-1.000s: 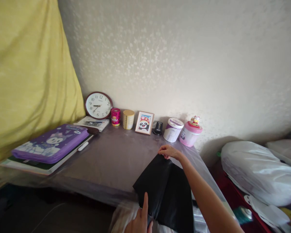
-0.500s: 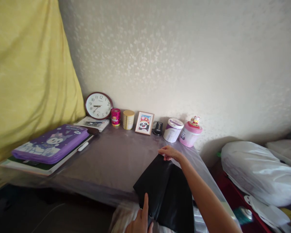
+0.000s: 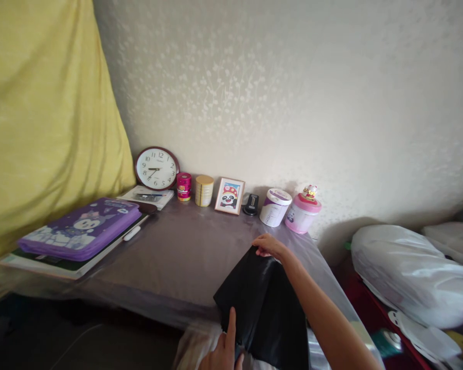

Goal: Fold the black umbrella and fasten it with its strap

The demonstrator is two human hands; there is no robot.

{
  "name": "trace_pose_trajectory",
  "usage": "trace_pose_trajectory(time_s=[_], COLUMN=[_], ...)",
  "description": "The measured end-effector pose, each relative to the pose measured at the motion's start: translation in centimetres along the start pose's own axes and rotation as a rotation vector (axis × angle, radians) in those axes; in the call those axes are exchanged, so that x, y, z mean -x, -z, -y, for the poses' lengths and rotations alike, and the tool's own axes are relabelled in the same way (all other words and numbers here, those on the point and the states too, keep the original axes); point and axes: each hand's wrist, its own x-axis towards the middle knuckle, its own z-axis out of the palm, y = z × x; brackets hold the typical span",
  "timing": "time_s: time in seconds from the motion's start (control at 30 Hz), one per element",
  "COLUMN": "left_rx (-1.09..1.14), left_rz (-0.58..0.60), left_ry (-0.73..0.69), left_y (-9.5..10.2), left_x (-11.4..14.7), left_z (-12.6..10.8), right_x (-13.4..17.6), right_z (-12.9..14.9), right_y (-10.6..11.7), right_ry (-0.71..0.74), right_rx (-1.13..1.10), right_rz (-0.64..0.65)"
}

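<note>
A black umbrella (image 3: 270, 308), its thin cloth partly folded, hangs in front of the table's near right edge. My right hand (image 3: 268, 245) pinches the cloth at its upper corner, the forearm reaching in from the lower right. Low in the view, my left hand (image 3: 220, 352) is closed around a dark grey part like a handle, with the index finger pointing up along the cloth. The hand's lower part is cut off by the frame edge.
Along the wall stand a clock (image 3: 157, 168), a pink can (image 3: 184, 186), a yellow tin (image 3: 204, 190), a panda picture (image 3: 230, 196), a stapler-like black object (image 3: 251, 204) and two tubs (image 3: 275, 208). A purple case (image 3: 81, 228) lies left; a white bag (image 3: 405, 272) sits right.
My right hand has shifted very slightly down with the cloth corner. Otherwise hands and objects hold their places.
</note>
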Motion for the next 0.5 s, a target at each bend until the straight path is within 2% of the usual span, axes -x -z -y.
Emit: trace_pose_trajectory(time_s=[0.1, 0.3, 0.5], left_rx=[0.003, -0.007, -0.012], left_rz=[0.013, 0.009, 0.02], left_ry=[0.0, 0.017, -0.001], left_y=[0.1, 0.3, 0.6], left_x=[-0.1, 0.0, 0.2], left_z=[0.0, -0.2, -0.3], right_x=[0.2, 1.1, -0.6], right_z=[-0.1, 0.1, -0.2], right_y=[-0.1, 0.1, -1.3], right_ry=[-0.03, 0.021, 0.041], right_rx=[-0.093, -0.178, -0.067], right_rz=[0.03, 0.1, -0.016])
